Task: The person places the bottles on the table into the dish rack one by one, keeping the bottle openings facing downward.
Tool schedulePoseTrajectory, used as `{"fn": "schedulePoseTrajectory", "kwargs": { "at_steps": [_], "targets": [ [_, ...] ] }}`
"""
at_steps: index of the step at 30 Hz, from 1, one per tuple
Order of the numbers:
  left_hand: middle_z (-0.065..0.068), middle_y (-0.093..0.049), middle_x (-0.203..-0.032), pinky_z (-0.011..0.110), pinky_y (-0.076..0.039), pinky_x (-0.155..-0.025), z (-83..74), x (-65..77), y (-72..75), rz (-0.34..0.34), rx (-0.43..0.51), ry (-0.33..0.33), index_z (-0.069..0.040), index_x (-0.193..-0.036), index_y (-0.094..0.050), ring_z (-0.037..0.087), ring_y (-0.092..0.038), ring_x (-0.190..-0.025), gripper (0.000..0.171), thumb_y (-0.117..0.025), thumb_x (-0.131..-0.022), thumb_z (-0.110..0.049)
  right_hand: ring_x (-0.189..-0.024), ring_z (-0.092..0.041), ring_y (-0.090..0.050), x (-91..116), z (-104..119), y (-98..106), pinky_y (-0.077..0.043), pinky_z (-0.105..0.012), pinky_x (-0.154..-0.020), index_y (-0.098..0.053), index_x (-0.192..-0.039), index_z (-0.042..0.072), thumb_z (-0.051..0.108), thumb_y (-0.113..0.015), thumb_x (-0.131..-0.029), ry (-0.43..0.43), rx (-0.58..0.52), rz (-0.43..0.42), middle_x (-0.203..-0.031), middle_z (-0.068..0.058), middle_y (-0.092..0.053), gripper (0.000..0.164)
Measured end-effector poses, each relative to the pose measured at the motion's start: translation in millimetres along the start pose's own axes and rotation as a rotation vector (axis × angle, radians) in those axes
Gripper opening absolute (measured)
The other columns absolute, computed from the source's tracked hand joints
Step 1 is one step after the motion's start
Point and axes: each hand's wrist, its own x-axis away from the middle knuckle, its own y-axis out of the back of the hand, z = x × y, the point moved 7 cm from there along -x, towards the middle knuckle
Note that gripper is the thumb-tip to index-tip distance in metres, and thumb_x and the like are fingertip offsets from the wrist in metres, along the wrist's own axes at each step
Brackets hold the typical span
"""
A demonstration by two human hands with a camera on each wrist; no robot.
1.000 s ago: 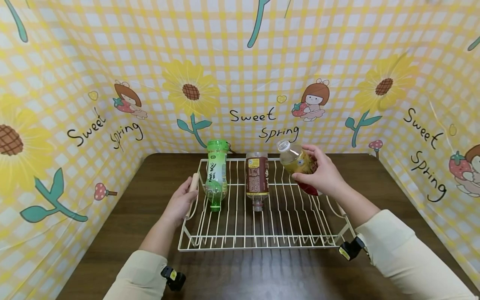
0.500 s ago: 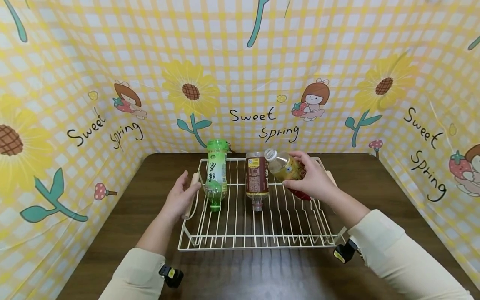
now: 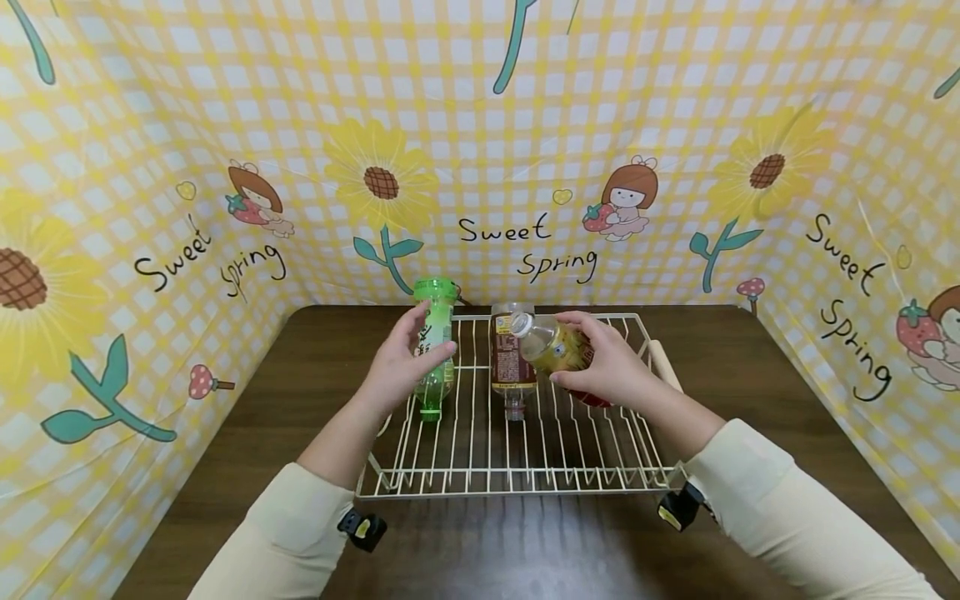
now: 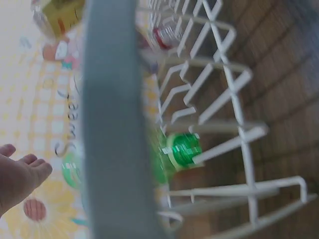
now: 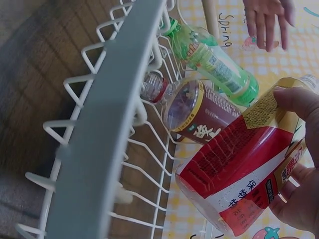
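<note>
My right hand (image 3: 611, 362) grips a clear plastic bottle (image 5: 239, 164) with a red and gold label, tilted so its white-ringed neck points up and left in the head view. My left hand (image 3: 401, 354) hovers over the rack's left side with fingers spread and holds nothing; it overlaps a green bottle (image 3: 435, 387) in the head view. That green bottle stands neck-down in the rack. Beside it, a bottle with a brown label (image 3: 514, 358) also stands neck-down, its upper right partly hidden by the held bottle's neck.
A cream wire dish rack (image 3: 487, 496) stands on the dark wooden table (image 3: 510, 558). A pale wooden handle (image 3: 665, 365) is on its right side. A yellow checked cloth (image 3: 480, 142) with flowers hangs behind and at both sides.
My left hand has let go of the rack's left handle and moved right, over the green bottle. My right hand has carried the red-and-gold bottle left and slightly down, tilting it further.
</note>
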Motion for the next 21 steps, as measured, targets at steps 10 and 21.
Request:
{"fn": "schedulePoseTrajectory", "kwargs": {
  "at_steps": [10,21],
  "targets": [
    [0.016,-0.024,-0.161,0.052,-0.031,-0.117,-23.9,-7.4,-50.4,0.158,0.020,0.010,-0.020,-0.157,-0.021,0.038,-0.028,-0.146,0.087,-0.074,-0.087,-0.021,-0.105,-0.026,-0.060,-0.8,10.6,-15.4,-0.053,-0.041,-0.083,-0.045,-0.142,0.015,0.019,-0.083,-0.075,0.083,0.013,0.034,-0.130,-0.014,-0.059,0.078],
    [0.018,-0.043,-0.149,0.040,-0.053,-0.096,-26.0,-12.7,-76.1,0.250,-0.097,-0.056,-0.009,-0.152,-0.032,0.034,-0.055,-0.124,0.086,-0.079,-0.081,-0.018,-0.112,-0.027,-0.054,-0.4,18.9,-29.0,-0.048,-0.041,-0.085,-0.048,-0.140,0.016,0.024,-0.084,-0.074,0.097,0.103,0.088,-0.130,-0.009,-0.060,0.076]
  ]
}}
